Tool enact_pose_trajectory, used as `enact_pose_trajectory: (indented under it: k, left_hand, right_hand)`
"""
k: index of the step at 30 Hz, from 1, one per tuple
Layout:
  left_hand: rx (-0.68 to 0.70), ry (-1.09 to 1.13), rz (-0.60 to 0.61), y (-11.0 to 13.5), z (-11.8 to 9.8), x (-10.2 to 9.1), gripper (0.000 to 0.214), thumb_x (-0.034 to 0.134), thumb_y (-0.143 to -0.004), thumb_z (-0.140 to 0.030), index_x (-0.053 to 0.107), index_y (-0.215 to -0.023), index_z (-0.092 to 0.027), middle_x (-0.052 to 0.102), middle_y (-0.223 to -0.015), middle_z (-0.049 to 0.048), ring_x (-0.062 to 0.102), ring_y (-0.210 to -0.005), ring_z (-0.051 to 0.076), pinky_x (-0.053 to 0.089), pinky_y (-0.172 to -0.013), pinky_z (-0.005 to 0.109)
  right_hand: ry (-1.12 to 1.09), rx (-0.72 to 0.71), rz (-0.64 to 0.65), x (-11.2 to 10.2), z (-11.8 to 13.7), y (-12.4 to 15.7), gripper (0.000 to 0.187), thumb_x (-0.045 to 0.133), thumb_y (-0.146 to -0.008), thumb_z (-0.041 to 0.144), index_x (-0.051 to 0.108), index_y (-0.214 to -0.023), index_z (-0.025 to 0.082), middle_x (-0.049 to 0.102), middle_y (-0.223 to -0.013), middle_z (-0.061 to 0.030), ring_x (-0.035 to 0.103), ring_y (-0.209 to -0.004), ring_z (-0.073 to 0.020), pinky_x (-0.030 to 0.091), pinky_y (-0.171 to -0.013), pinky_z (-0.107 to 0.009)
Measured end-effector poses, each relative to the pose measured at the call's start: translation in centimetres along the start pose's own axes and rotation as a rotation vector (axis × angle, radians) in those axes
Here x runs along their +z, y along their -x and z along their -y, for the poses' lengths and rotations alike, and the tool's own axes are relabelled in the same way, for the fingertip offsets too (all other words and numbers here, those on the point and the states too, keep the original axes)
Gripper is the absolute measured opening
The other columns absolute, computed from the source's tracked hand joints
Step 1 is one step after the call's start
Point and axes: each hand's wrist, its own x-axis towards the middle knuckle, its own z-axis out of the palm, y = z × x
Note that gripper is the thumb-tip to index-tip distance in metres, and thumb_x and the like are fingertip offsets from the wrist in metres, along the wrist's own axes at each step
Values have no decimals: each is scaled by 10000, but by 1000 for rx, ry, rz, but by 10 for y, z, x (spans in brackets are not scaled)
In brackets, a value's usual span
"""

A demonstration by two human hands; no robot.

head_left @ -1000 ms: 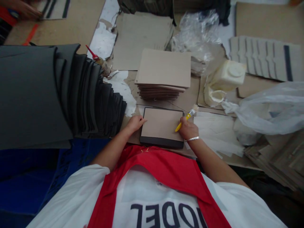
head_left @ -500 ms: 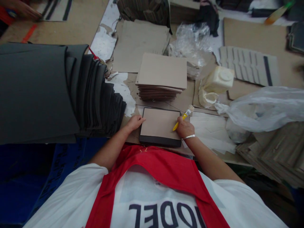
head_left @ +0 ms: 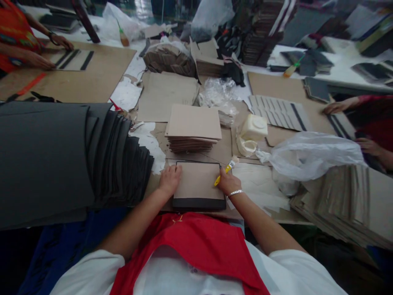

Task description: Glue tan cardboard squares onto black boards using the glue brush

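A tan cardboard panel lies on a black sheet whose near edge is folded up over it, right in front of me. My left hand presses flat on the panel's left edge, fingers stretched out. My right hand rests on the right edge and grips a yellow-handled brush, bristles pointing up and away. A stack of tan cardboard panels stands just behind.
A big fanned pile of black sheets fills the left. A white glue jug and clear plastic bags sit to the right, with stacked grey boards beyond. Other people's hands work at the far left and the right.
My head has lifted, so more of the far table and other workers show. My left hand slid further onto the panel; the right hand and brush stay at the right edge.
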Motion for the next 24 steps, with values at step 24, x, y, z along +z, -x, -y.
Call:
enact_pose_trajectory:
  k: [24]
  left_hand:
    - [261, 39, -131, 28, -47, 41, 441, 445, -867, -451, 548, -1239, -238, 498, -1322, 105, 400, -1223, 285, 241, -1075, 472]
  right_hand:
    - [-1433, 32, -123, -3, -2, -40, 281, 571, -718, 456, 531, -700, 179, 492, -441, 70, 391, -318, -57, 293, -319, -178]
